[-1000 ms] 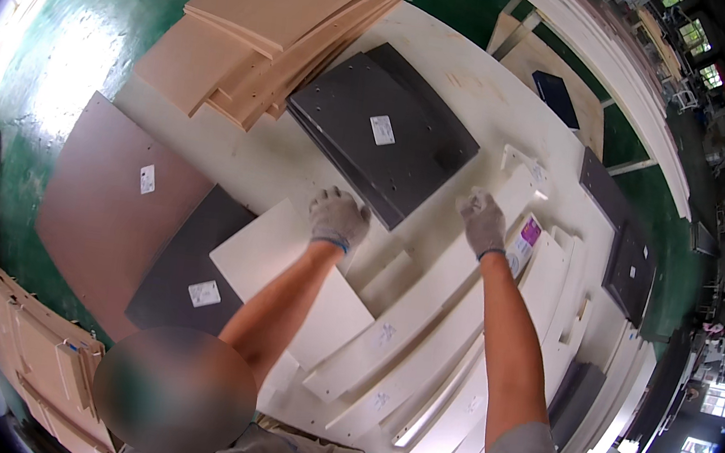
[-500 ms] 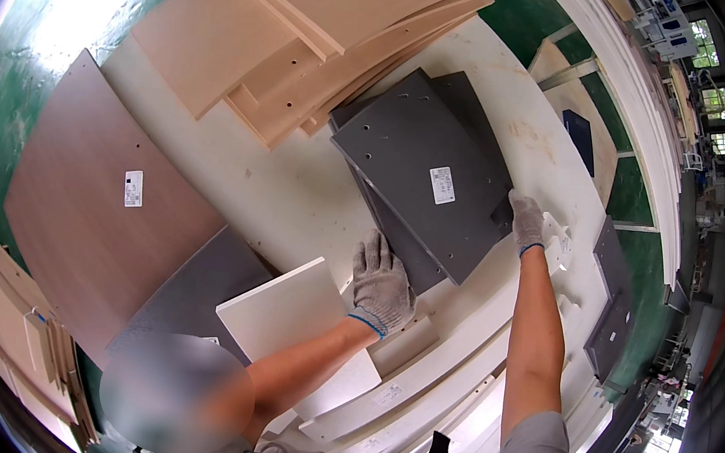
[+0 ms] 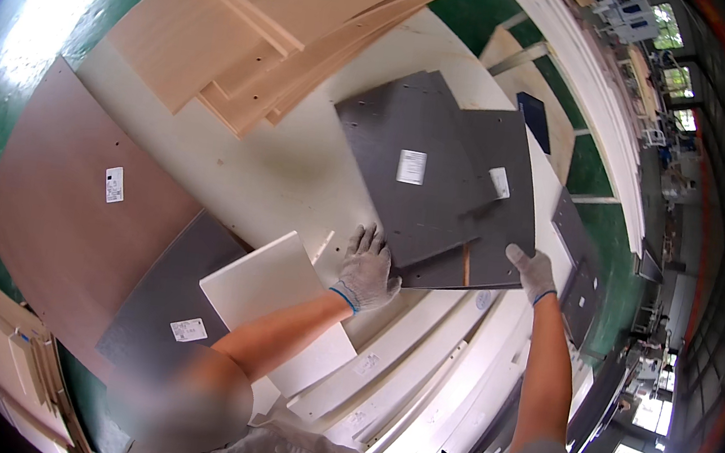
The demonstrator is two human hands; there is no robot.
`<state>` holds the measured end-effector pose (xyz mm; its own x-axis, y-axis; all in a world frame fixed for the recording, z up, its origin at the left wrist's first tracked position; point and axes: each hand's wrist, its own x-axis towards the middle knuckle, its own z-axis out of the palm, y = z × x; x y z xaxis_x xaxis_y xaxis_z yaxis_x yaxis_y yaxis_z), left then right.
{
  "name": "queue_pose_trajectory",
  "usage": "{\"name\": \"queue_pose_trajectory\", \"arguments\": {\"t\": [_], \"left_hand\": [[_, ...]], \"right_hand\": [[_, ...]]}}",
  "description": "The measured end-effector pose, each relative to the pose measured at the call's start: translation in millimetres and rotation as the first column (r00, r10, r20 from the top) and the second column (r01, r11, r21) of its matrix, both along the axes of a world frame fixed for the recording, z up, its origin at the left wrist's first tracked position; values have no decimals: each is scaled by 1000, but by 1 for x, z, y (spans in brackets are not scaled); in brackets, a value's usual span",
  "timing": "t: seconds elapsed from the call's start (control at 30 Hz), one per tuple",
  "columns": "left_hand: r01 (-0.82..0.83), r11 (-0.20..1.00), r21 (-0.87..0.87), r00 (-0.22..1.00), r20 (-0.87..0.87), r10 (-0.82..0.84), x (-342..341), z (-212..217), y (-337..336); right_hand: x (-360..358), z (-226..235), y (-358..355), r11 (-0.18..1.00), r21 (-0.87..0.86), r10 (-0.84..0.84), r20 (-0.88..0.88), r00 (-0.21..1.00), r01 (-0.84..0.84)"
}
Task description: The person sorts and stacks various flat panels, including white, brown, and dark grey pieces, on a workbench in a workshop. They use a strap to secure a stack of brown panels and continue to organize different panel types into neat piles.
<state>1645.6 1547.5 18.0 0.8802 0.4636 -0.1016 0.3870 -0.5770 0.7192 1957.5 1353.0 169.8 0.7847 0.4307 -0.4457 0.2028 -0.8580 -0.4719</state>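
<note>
Two dark grey panels overlap in front of me: an upper panel (image 3: 392, 131) with a white label, and a lower panel (image 3: 508, 222) showing at its right, also labelled. Gloved in grey knit, my left hand (image 3: 366, 272) lies with fingers spread at the near left edge of the panels. My right hand (image 3: 532, 273), gloved the same way, grips the lower panel's near right corner; its fingers under the edge are partly hidden. A white board (image 3: 269, 283) lies by my left forearm.
Light wood boards (image 3: 223, 37) are stacked at the far left of the pale table (image 3: 294, 159). A brown panel (image 3: 75, 209) and another dark grey panel (image 3: 183, 286) lie at left. Several long white strips (image 3: 401, 358) lie near my body. A dark blue item (image 3: 534, 123) sits beyond.
The dark grey panels have turned and slid apart, so the lower one and its label now show at the right. My right hand has moved nearer; my left hand stays beside the panels.
</note>
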Motion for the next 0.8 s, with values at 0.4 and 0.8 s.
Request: {"name": "queue_pose_trajectory", "arguments": {"t": [0.4,0.8], "left_hand": [[-85,467,-880,975,23,222,0,51,-131],[242,-152,-958,865,284,-413,-276,163,-457]], "right_hand": [[-190,82,-223,897,39,-441,84,894,439],[-792,186,-526,334,488,-912,-49,407,806]]}}
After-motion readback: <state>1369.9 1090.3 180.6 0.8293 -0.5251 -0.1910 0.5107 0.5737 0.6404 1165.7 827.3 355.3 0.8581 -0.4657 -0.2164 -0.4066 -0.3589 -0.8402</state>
